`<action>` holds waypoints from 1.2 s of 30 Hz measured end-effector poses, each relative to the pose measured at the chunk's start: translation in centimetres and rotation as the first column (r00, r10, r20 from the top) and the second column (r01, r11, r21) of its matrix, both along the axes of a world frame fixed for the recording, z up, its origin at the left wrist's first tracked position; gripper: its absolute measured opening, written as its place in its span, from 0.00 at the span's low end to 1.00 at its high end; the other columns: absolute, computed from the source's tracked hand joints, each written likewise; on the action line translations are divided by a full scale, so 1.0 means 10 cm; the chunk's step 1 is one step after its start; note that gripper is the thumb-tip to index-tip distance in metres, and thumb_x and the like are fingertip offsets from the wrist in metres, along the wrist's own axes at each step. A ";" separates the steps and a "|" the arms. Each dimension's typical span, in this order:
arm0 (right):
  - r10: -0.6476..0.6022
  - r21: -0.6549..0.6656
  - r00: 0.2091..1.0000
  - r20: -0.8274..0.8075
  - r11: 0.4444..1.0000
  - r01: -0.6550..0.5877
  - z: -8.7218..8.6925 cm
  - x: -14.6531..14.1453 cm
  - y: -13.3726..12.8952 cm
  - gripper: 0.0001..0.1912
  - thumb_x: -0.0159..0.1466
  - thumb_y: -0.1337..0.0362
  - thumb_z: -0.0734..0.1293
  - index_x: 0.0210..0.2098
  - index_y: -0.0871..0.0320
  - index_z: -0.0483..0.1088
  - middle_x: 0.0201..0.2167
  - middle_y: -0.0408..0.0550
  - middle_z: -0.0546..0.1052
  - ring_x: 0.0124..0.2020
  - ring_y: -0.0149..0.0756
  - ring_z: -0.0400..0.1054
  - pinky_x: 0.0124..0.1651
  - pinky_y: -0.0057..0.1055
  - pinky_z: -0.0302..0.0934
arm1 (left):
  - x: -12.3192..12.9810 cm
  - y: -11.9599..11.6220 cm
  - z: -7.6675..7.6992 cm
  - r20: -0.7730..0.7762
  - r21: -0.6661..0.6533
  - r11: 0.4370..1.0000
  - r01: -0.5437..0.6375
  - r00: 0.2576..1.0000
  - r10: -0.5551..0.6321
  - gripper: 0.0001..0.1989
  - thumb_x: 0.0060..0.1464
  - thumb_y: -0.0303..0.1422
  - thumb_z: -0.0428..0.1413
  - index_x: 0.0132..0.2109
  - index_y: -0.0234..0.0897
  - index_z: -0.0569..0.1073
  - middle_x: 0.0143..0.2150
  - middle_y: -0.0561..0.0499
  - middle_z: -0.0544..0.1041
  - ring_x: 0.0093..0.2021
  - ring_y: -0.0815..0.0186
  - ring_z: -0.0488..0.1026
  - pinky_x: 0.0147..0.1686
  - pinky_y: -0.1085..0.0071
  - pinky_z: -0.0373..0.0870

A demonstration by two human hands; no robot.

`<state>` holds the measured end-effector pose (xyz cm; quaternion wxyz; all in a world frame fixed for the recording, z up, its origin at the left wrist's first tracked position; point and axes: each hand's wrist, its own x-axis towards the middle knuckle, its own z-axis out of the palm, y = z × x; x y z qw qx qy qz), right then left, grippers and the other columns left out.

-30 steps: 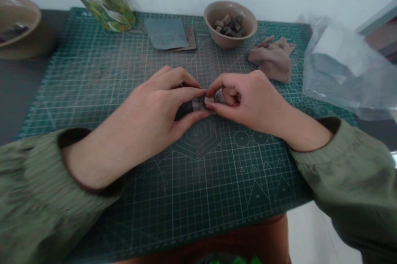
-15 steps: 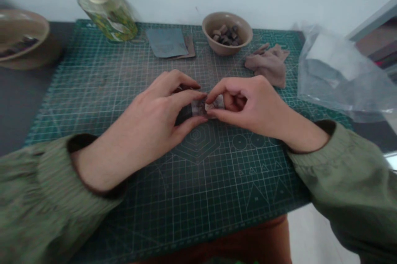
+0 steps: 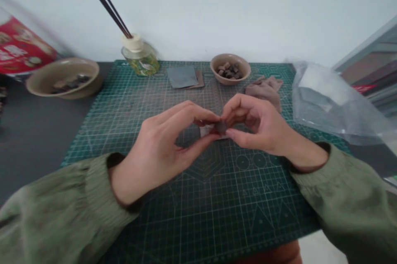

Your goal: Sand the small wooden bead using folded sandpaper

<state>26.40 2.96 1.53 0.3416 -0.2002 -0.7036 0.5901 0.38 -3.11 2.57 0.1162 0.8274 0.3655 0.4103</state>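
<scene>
Well behind the fingers [image 3: 198,112], a left sleeve [image 3: 58,206] and a right sleeve [image 3: 344,191] of loose olive-green cloth are worn, each gathered into a puckered cuff [image 3: 104,185] with a dark inner edge [image 3: 115,159].

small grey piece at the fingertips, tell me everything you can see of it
The small grey piece looks dull and blocky, with a brownish tinge; blur hides its finer texture, and its material cannot be told. The left hand pinches it between thumb and finger, covering its left part. The right hand has its fingertips at the other side; whether they grip is unclear. It sits over the green mat.
</scene>
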 end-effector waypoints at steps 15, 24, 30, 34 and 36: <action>0.103 -0.074 0.993 -0.062 0.991 -0.107 -0.03 -0.01 0.01 0.26 0.61 0.68 0.88 0.52 0.55 0.77 0.47 0.50 0.90 0.49 0.41 0.87 0.55 0.35 0.81 | 0.00 -0.03 0.01 0.093 0.040 0.999 0.028 0.995 -0.032 0.10 0.70 0.28 0.69 0.56 0.43 0.82 0.47 0.49 0.86 0.45 0.63 0.85 0.44 0.65 0.83; 0.132 -0.056 0.983 -0.126 0.989 -0.140 -0.06 0.00 0.03 0.24 0.63 0.76 0.86 0.53 0.56 0.80 0.48 0.49 0.89 0.51 0.38 0.87 0.57 0.32 0.80 | -0.01 -0.03 0.00 0.094 0.029 0.999 0.036 0.995 -0.039 0.12 0.68 0.28 0.71 0.55 0.43 0.82 0.47 0.50 0.86 0.45 0.62 0.85 0.43 0.64 0.83; 0.137 -0.059 0.983 -0.118 0.988 -0.145 -0.04 0.00 0.03 0.24 0.62 0.75 0.86 0.54 0.56 0.80 0.48 0.50 0.89 0.50 0.41 0.87 0.56 0.36 0.82 | -0.01 -0.04 0.02 0.096 0.038 0.999 0.031 0.995 -0.034 0.11 0.69 0.29 0.70 0.55 0.44 0.82 0.46 0.50 0.86 0.45 0.62 0.85 0.42 0.63 0.83; 0.137 -0.038 0.981 -0.134 0.989 -0.144 -0.05 0.00 0.04 0.24 0.62 0.78 0.85 0.53 0.57 0.80 0.47 0.49 0.88 0.48 0.39 0.86 0.54 0.34 0.81 | 0.00 -0.04 0.04 0.099 0.046 0.998 0.034 0.994 -0.038 0.10 0.69 0.28 0.70 0.54 0.43 0.82 0.46 0.50 0.86 0.45 0.63 0.85 0.43 0.64 0.84; 0.135 -0.025 0.980 -0.147 0.990 -0.140 -0.05 0.00 0.05 0.24 0.62 0.78 0.85 0.53 0.57 0.80 0.47 0.48 0.87 0.47 0.38 0.85 0.53 0.33 0.81 | 0.00 -0.03 0.03 0.105 0.063 0.997 0.042 0.993 -0.049 0.10 0.68 0.28 0.71 0.54 0.41 0.82 0.46 0.49 0.86 0.44 0.64 0.84 0.43 0.66 0.83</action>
